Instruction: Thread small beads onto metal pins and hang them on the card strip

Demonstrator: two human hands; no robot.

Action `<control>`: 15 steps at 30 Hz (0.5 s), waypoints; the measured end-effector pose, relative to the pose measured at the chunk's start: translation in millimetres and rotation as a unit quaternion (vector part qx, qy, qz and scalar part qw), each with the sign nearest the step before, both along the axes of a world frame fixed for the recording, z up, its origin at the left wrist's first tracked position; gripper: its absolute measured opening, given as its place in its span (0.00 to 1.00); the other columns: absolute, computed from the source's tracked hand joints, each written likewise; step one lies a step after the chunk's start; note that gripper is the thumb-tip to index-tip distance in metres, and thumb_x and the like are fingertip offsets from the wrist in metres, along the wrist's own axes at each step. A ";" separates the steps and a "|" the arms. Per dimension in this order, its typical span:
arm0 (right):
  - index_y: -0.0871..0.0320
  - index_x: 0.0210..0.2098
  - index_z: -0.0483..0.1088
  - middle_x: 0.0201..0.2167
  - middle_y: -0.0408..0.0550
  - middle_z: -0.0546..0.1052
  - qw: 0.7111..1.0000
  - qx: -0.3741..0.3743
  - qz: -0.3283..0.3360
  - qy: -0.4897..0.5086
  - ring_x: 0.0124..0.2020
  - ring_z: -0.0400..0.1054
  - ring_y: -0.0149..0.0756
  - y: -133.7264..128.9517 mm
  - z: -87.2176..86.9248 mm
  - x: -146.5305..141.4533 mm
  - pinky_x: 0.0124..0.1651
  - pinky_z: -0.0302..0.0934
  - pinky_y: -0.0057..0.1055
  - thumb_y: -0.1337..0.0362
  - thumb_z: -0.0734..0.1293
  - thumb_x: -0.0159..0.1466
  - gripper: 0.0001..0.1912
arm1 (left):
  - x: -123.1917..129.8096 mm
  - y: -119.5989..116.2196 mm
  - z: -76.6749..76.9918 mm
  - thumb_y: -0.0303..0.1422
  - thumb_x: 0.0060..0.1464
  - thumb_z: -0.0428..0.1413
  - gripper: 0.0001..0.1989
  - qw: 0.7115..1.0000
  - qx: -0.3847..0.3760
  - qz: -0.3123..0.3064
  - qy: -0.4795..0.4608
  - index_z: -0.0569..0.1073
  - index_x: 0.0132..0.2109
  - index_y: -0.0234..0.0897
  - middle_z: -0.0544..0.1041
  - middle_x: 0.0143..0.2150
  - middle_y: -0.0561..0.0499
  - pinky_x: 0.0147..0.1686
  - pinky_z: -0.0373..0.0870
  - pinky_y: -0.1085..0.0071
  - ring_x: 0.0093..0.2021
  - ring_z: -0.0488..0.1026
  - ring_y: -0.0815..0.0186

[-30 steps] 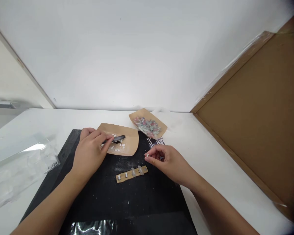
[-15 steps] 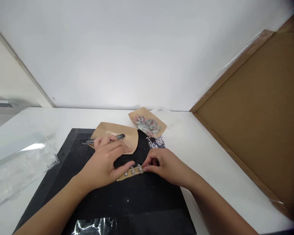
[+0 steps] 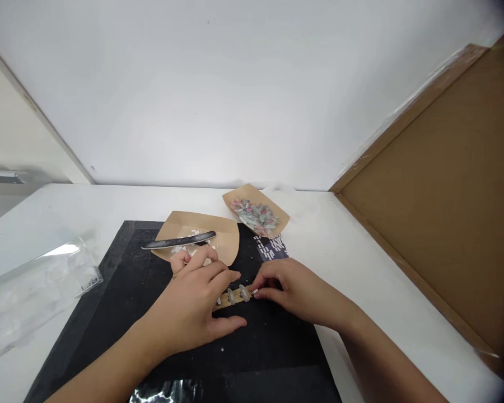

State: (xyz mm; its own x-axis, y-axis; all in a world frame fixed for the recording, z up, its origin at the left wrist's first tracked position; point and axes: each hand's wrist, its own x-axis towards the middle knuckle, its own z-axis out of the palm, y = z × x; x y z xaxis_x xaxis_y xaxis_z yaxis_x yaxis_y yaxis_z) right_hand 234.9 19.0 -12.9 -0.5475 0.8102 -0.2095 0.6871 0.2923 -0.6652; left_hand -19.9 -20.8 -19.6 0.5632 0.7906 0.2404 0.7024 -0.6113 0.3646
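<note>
On the black mat (image 3: 256, 347) lies a narrow tan strip (image 3: 238, 297), carrying several small clear, nail-shaped pieces that stand up from it. My left hand (image 3: 193, 299) is over the strip's left part with thumb and fingers apart, hiding that end. At the right end, my right hand (image 3: 277, 288) pinches a small whitish piece (image 3: 254, 292) between thumb and forefinger; its exact kind is too small to tell. Just beyond my left fingers, a dark nail file (image 3: 178, 242) rests across a brown paper tray (image 3: 224, 229) with small white bits in it.
Farther back, another paper tray (image 3: 282, 217) holds a heap of clear and reddish pieces (image 3: 256, 215). A patterned dark card (image 3: 273, 249) lies beside it. Clear plastic packaging (image 3: 37, 291) spreads at the left. A cardboard panel (image 3: 437, 207) stands along the right.
My left thumb has come off the strip toward me, and the left hand has drawn back from the file and tray. My right hand stays pinched at the strip's right end.
</note>
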 end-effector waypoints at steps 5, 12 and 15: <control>0.52 0.36 0.79 0.34 0.43 0.80 0.998 0.054 0.030 -0.029 0.34 0.71 0.36 -5.7 3.4 -3.9 0.37 0.59 0.31 0.67 0.71 0.66 0.04 | 2.4 -2.9 -5.2 0.50 0.54 0.67 0.30 0.999 -0.030 0.024 0.006 0.75 0.58 0.42 0.81 0.51 0.44 0.53 0.60 0.50 0.61 0.65 0.42; 0.52 0.34 0.73 0.30 0.41 0.77 0.993 0.091 0.014 -0.077 0.31 0.68 0.35 -12.5 1.8 -8.3 0.32 0.51 0.30 0.65 0.69 0.67 0.04 | 6.0 -5.1 -8.5 0.45 0.53 0.69 0.30 0.997 -0.043 0.045 0.038 0.73 0.60 0.41 0.81 0.49 0.43 0.51 0.60 0.50 0.60 0.65 0.42; 0.52 0.33 0.69 0.29 0.41 0.76 0.990 0.103 0.008 -0.091 0.30 0.66 0.34 -14.1 -0.2 -11.3 0.30 0.48 0.31 0.64 0.68 0.67 0.05 | 7.7 -5.3 -9.1 0.42 0.54 0.68 0.26 0.997 -0.041 0.048 0.047 0.74 0.58 0.41 0.81 0.48 0.44 0.49 0.58 0.50 0.58 0.66 0.43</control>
